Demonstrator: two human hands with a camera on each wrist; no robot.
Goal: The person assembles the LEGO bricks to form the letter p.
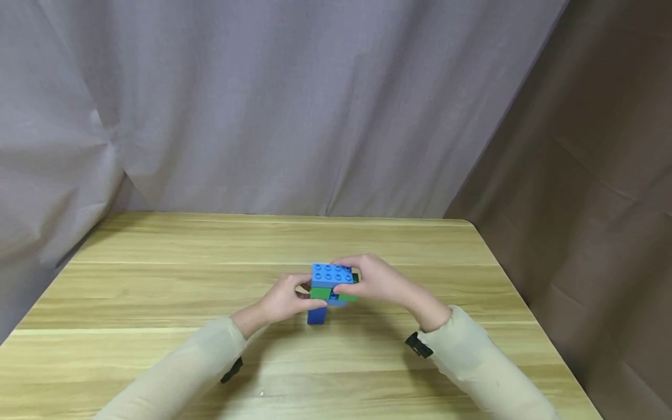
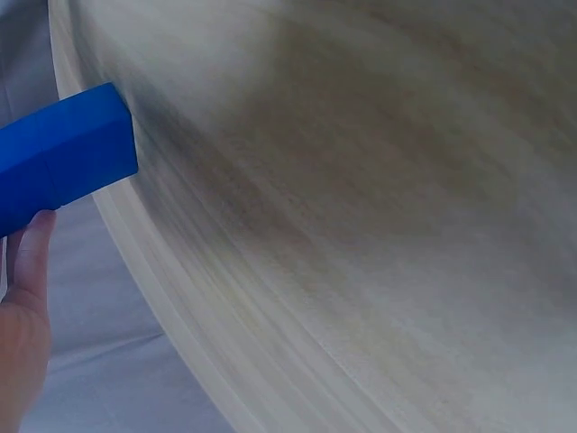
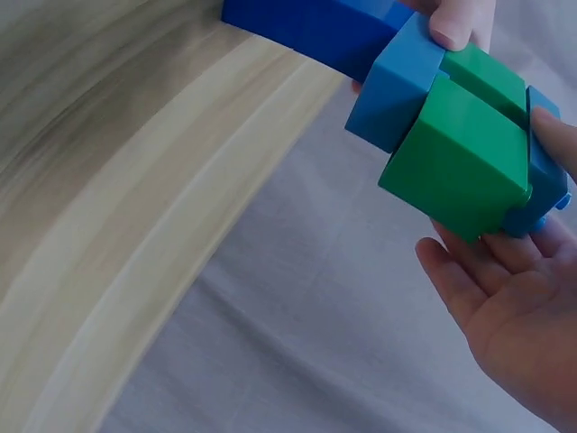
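Observation:
A stack of toy building bricks stands on the wooden table between the two hands. Its top is a blue brick (image 1: pixel 332 273) with several studs. Under that sit two green bricks (image 3: pixel 464 149) with a gap between them, then a lighter blue brick (image 3: pixel 397 81). Dark blue bricks (image 1: pixel 317 315) form the column at the bottom. From the left, the left hand (image 1: pixel 286 298) pinches the stack around its middle, thumb on the near side. The right hand (image 1: pixel 378 282) grips the top blue brick from the right, thumb in front and fingers behind, partly hidden in the head view.
The wooden table (image 1: pixel 199 239) extends around the stack on all sides. A grey curtain (image 1: pixel 262 105) hangs behind its far edge, and a brown curtain (image 1: pixel 593 192) falls along the right. Each wrist carries a black strap (image 1: pixel 419 345) at the sleeve cuff.

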